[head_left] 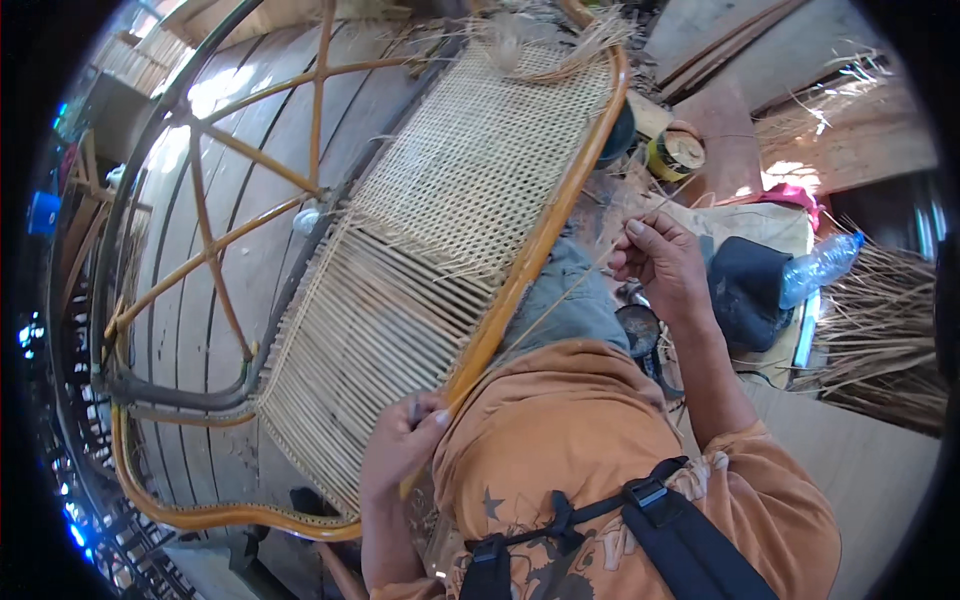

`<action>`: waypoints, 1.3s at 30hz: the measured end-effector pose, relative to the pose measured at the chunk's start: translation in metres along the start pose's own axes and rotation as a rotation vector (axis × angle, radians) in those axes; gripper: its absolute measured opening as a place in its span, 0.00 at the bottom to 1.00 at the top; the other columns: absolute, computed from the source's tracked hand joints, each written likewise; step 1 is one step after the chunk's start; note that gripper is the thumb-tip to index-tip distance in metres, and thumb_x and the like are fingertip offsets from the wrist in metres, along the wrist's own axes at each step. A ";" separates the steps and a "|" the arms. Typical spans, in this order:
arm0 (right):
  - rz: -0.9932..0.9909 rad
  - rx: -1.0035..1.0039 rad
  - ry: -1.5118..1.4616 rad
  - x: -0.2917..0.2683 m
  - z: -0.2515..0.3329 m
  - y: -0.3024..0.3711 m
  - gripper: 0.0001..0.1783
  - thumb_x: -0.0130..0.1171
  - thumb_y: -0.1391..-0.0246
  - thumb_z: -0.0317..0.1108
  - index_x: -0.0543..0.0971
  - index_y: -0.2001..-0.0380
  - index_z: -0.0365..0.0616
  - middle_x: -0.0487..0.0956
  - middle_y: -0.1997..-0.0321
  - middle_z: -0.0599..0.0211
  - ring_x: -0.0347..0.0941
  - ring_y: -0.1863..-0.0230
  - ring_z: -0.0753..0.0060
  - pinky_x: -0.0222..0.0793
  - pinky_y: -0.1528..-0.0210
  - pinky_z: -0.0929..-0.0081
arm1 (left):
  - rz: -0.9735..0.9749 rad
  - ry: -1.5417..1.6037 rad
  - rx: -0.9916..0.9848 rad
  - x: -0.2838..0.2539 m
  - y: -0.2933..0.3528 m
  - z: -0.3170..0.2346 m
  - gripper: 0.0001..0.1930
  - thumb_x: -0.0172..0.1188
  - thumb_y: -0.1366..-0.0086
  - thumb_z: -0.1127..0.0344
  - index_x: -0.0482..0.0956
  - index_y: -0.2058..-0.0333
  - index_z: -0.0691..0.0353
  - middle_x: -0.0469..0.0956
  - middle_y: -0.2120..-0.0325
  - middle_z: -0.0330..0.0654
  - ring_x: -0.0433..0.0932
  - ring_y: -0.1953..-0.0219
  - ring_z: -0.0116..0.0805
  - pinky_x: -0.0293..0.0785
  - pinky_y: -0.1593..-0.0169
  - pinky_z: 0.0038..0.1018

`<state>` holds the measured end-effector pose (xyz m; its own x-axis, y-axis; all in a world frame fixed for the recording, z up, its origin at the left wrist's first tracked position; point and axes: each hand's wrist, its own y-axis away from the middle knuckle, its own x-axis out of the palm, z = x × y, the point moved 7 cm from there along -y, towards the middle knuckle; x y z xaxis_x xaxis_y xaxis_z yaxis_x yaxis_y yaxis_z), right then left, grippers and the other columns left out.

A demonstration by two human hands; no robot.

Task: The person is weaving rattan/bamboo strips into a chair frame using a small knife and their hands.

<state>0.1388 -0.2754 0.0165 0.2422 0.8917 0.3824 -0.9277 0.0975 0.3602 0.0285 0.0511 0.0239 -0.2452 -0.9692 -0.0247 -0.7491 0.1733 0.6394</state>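
Note:
A rattan chair frame [574, 190] leans across my lap, its panel partly woven. Open mesh caning [480, 150] fills the far part; the near part has only parallel cane strands [345, 330]. My right hand [662, 262] is raised at the right, thumb and fingertips pinching a thin cane strand [548, 312]. That strand slants down toward my left hand [405, 440]. At the near right rail, my left hand is closed with thumb against fingers, apparently on the strand's lower end. Its fingertips are partly hidden by the rail.
Crossed rattan bars [210, 240] of the chair stand at the left over a slatted wooden floor [270, 110]. To the right are a yellow-and-black tin [676, 155], a black container [745, 295], a clear plastic bottle [820, 270] and a bundle of cane [880, 325].

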 end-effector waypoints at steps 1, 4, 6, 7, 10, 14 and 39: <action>0.005 -0.025 -0.012 0.000 0.005 -0.002 0.08 0.55 0.42 0.32 0.74 0.62 0.40 0.79 0.73 0.64 0.78 0.75 0.74 0.75 0.76 0.79 | 0.016 0.001 0.008 -0.006 0.002 0.005 0.09 0.57 0.39 0.65 0.74 0.70 0.65 0.68 0.82 0.27 0.61 0.79 0.14 0.58 0.75 0.15; -0.001 -0.063 -0.009 -0.001 0.019 0.002 0.08 0.55 0.42 0.32 0.74 0.63 0.40 0.79 0.73 0.64 0.78 0.75 0.73 0.75 0.76 0.79 | 0.011 -0.041 -0.067 -0.022 0.001 0.023 0.08 0.58 0.41 0.65 0.74 0.71 0.65 0.68 0.83 0.28 0.62 0.81 0.14 0.59 0.77 0.15; -0.010 -0.068 0.004 -0.004 0.021 0.001 0.08 0.55 0.42 0.33 0.75 0.64 0.40 0.79 0.72 0.64 0.78 0.75 0.73 0.75 0.77 0.78 | -0.022 -0.036 -0.105 -0.025 -0.001 0.030 0.08 0.56 0.41 0.65 0.72 0.73 0.64 0.66 0.87 0.30 0.61 0.86 0.17 0.57 0.82 0.16; -0.009 -0.082 -0.001 -0.005 0.022 -0.001 0.08 0.55 0.42 0.33 0.75 0.64 0.39 0.79 0.72 0.64 0.78 0.75 0.73 0.76 0.76 0.78 | -0.020 -0.038 -0.105 -0.026 -0.002 0.033 0.08 0.56 0.41 0.65 0.72 0.73 0.64 0.66 0.87 0.30 0.61 0.86 0.17 0.57 0.82 0.16; -0.010 -0.098 -0.009 -0.005 0.025 0.000 0.08 0.54 0.42 0.34 0.75 0.64 0.39 0.79 0.72 0.64 0.78 0.75 0.73 0.76 0.76 0.78 | -0.020 -0.038 -0.106 -0.030 -0.005 0.039 0.08 0.56 0.41 0.65 0.72 0.73 0.64 0.66 0.86 0.30 0.61 0.86 0.17 0.58 0.82 0.17; -0.017 -0.099 -0.014 -0.009 0.026 -0.001 0.08 0.53 0.41 0.34 0.75 0.65 0.39 0.79 0.73 0.64 0.78 0.75 0.74 0.76 0.76 0.78 | -0.066 0.001 -0.115 -0.041 -0.004 0.051 0.06 0.55 0.42 0.67 0.74 0.72 0.65 0.68 0.85 0.30 0.63 0.85 0.16 0.58 0.81 0.16; -0.082 -0.054 -0.074 -0.049 -0.013 -0.026 0.07 0.52 0.40 0.33 0.73 0.62 0.41 0.75 0.74 0.67 0.76 0.74 0.72 0.73 0.75 0.76 | -0.017 -0.018 0.011 -0.043 0.050 0.004 0.08 0.60 0.43 0.71 0.79 0.66 0.71 0.78 0.75 0.35 0.72 0.71 0.19 0.69 0.65 0.17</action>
<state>0.1472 -0.3158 -0.0225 0.3360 0.8448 0.4164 -0.9175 0.1936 0.3474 -0.0008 0.1026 0.0543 -0.2435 -0.9686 -0.0495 -0.7599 0.1589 0.6303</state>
